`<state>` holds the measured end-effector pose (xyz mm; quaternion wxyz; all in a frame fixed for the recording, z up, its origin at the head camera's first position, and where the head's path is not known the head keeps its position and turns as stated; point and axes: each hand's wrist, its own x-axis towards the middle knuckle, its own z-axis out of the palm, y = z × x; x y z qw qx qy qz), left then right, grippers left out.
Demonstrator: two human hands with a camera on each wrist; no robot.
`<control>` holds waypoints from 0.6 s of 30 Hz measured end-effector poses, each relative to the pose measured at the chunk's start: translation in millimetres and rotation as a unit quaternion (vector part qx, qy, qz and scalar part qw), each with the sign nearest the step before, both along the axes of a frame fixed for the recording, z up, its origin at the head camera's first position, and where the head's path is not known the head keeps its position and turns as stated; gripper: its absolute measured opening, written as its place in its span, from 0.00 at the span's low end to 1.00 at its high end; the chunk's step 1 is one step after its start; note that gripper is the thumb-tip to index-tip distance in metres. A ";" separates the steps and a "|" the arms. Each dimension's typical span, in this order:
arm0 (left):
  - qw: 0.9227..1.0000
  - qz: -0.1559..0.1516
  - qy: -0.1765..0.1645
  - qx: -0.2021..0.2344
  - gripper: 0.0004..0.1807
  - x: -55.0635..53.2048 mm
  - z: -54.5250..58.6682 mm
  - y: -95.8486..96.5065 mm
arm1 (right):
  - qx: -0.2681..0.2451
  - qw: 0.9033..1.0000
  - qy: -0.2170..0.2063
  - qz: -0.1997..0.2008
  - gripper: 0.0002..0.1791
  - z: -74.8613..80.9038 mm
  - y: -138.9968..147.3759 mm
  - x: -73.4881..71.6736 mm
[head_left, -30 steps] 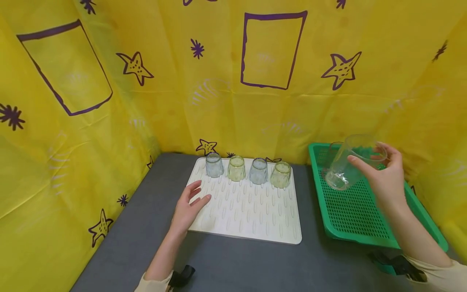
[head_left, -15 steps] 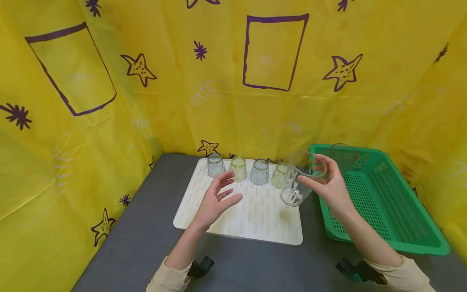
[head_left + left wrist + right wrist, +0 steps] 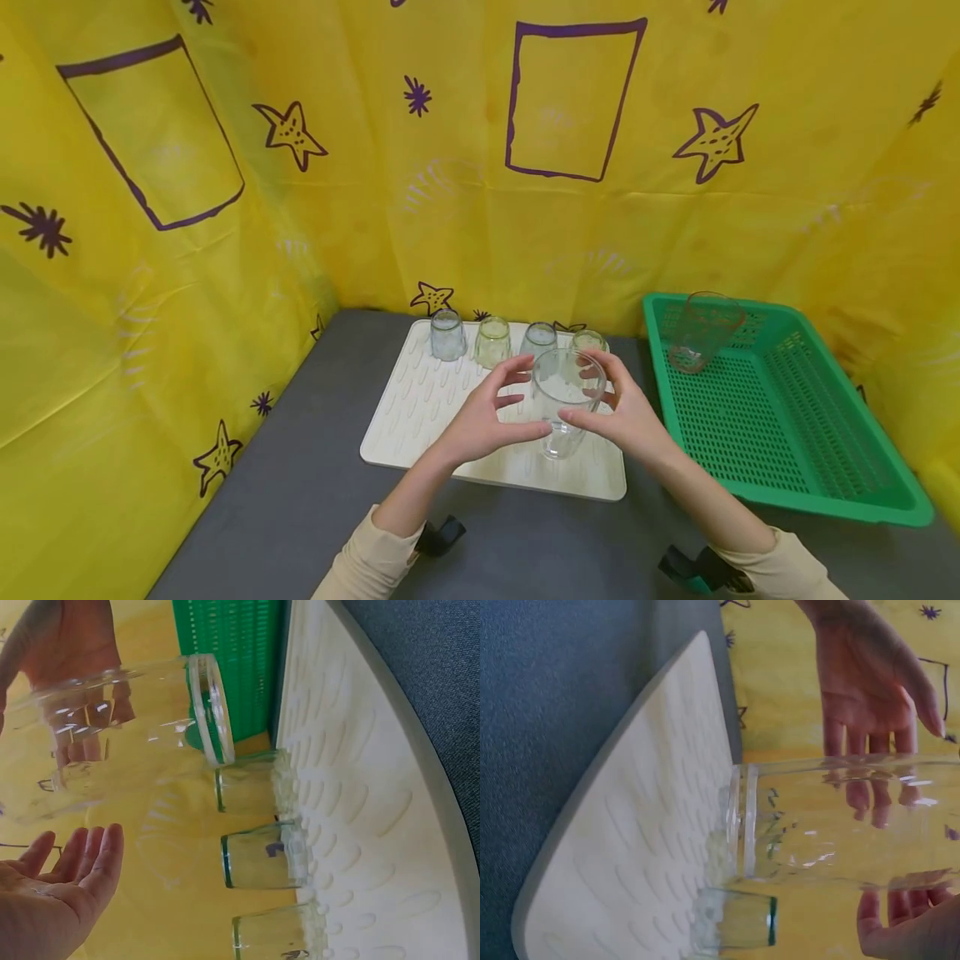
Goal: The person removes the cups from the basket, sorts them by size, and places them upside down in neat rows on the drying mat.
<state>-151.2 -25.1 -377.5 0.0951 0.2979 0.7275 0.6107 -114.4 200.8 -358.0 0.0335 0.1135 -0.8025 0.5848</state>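
Note:
My right hand (image 3: 633, 421) grips a tall clear drinking glass (image 3: 558, 412) by its side, rim up, above the white drying mat (image 3: 412, 417). The left hand (image 3: 483, 427) is on the other side of the glass, fingers spread and loosely curved. In the left wrist view a gap shows between the left hand (image 3: 60, 900) and the glass (image 3: 150, 742). The right wrist view has the right fingers (image 3: 919, 904) against its wall. Several small upturned tumblers, bluish (image 3: 447, 337) and greenish (image 3: 492, 343), stand along the mat's back edge; the held glass and right hand partly cover the rightmost.
A green plastic basket (image 3: 885, 462) stands to the right, with a pinkish clear glass (image 3: 701, 333) leaning in its back left corner. The dark grey table (image 3: 300, 467) surrounds the mat. A yellow patterned cloth (image 3: 450, 233) hangs behind and at the sides.
The right hand has carried the clear glass left from over the basket to over the mat, bringing it more upright. The left hand has moved right, to the glass's left side.

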 end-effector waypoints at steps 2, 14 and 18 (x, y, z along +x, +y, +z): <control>1.000 -0.002 0.002 -0.008 0.47 0.5 0.0 1.2 | 0.005 1.000 0.004 0.011 0.43 -3.8 -3.2 0.8; 0.999 -0.003 0.014 -0.037 0.48 14.2 16.2 1.6 | 0.008 0.999 0.020 0.045 0.42 -15.0 -13.0 5.1; 0.999 0.006 0.023 -0.024 0.46 20.5 23.2 0.0 | 0.012 0.998 0.023 0.053 0.42 -17.0 -13.2 5.5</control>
